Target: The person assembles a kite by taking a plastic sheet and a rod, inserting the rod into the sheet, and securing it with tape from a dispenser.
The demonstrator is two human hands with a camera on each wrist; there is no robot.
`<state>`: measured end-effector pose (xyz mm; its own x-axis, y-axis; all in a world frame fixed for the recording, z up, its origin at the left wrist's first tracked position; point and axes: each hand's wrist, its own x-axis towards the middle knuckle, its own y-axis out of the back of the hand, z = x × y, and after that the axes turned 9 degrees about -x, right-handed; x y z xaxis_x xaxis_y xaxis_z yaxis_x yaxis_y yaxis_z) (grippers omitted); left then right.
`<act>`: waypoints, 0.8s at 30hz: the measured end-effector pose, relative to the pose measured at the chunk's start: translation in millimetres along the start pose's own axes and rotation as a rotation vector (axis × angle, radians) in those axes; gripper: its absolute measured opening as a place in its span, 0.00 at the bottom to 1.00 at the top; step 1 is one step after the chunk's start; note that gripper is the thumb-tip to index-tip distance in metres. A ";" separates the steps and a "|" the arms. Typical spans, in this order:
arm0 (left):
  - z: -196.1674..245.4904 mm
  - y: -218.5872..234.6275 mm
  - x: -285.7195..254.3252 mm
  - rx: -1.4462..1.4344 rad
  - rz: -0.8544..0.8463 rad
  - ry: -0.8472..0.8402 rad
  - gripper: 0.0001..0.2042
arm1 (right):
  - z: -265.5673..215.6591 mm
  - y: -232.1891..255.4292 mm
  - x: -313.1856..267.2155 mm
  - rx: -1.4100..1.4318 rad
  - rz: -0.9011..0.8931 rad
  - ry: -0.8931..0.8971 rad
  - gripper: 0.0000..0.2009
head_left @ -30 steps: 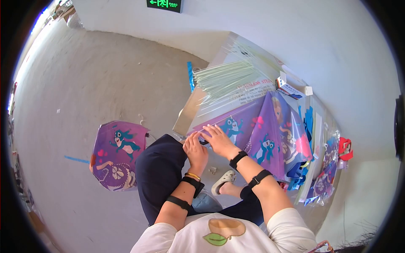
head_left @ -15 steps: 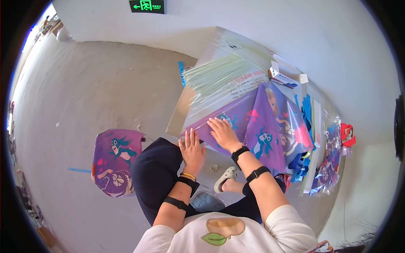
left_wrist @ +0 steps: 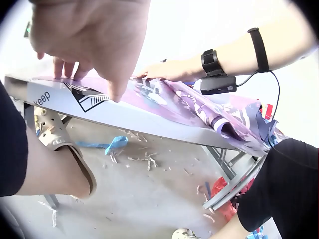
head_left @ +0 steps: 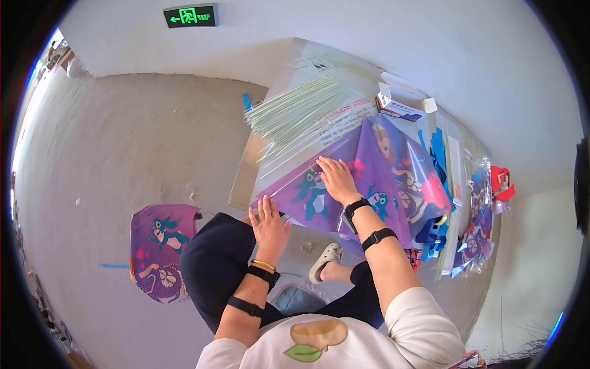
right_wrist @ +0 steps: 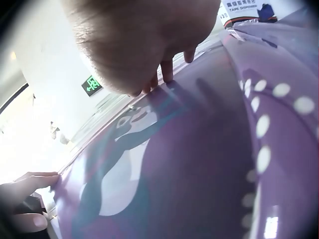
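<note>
A purple cartoon-printed sheet (head_left: pixel 313 200) lies over the near side of a low table. Its slanted far edge runs beside a pale printed board (head_left: pixel 289 166). At the sheet's near left corner my left hand (head_left: pixel 269 230) rests with straight fingers, its fingertips on the surface in the left wrist view. Farther along the same edge, my right hand (head_left: pixel 338 179) presses the sheet with extended fingers. The right wrist view shows those fingertips bent down onto the edge, and glossy purple film (right_wrist: pixel 199 164) below the palm. To the right the sheet folds over into loose layers.
Thin pale rods (head_left: pixel 301 111) lie bundled on the board. Behind the sheet stands an opened tape dispenser box (head_left: pixel 402 107). Blue strips (head_left: pixel 438 154) and a red item (head_left: pixel 502 184) are at right. Another purple printed piece (head_left: pixel 163 252) is at left, past my knee (head_left: pixel 215 258).
My hands were close together at the left corner and have since moved apart. The right slid rightward along the edge; the left flattened out at the corner. The head view has shifted too.
</note>
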<state>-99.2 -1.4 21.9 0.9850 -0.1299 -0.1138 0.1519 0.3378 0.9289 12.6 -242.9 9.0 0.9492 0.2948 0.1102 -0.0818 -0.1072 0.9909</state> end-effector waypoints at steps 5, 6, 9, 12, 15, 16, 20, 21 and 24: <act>2.3 3.6 2.8 0.029 -0.075 0.001 0.40 | 35.8 -5.5 10.7 -0.044 0.022 -0.068 0.18; 2.3 3.5 3.2 0.037 -0.074 0.000 0.40 | 42.9 -5.4 13.4 -0.050 0.015 -0.093 0.19; 3.4 2.9 4.9 0.046 -0.076 -0.002 0.40 | 63.3 -5.9 21.8 -0.097 0.022 -0.159 0.19; 2.4 0.6 6.0 0.032 -0.050 -0.003 0.39 | 75.4 -4.7 28.0 -0.124 0.055 -0.222 0.19; 1.3 2.7 7.8 -0.033 -0.009 0.002 0.36 | 68.5 7.3 28.6 -0.057 0.132 -0.172 0.18; 2.5 4.8 8.3 -0.083 0.002 0.012 0.34 | 62.2 13.6 25.6 -0.004 0.172 -0.111 0.18; 15.0 17.8 19.9 -0.166 0.152 -0.079 0.31 | 34.4 28.0 2.8 0.175 0.230 -0.132 0.16; 21.3 25.9 30.2 -0.232 0.199 -0.136 0.28 | 27.7 28.0 -5.8 0.182 0.235 -0.145 0.16; 32.7 25.9 78.7 -0.350 0.217 -0.220 0.24 | 11.0 27.9 -31.0 0.283 0.226 -0.142 0.15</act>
<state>-20.5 -33.3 48.5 0.9620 -0.2030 0.1826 -0.0001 0.6685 0.7437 -15.8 -265.5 32.4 0.9512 0.1013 0.2916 -0.2253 -0.4183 0.8799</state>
